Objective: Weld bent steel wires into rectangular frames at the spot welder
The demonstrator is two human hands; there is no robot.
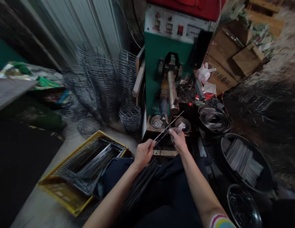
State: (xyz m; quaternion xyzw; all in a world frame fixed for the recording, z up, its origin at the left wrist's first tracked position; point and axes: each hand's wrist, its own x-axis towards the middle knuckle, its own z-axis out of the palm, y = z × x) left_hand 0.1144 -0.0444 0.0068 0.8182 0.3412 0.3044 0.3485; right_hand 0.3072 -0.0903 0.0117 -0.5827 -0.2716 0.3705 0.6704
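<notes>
Here thin metal rods are being pinched at their near end by the left hand and at mid-length by the right hand, both grips pressed together, just before the green machine. Wire frames are being carried in the yellow crate.

- The machine has a green body, a white control panel and a red top.
- The crate is yellow, holding grey wire frames.
- The rod is shiny silver.
- The sleeve carries pink, yellow and blue stripes on white.
- The cardboard boxes are brown.
- The trousers are dark navy.
</notes>
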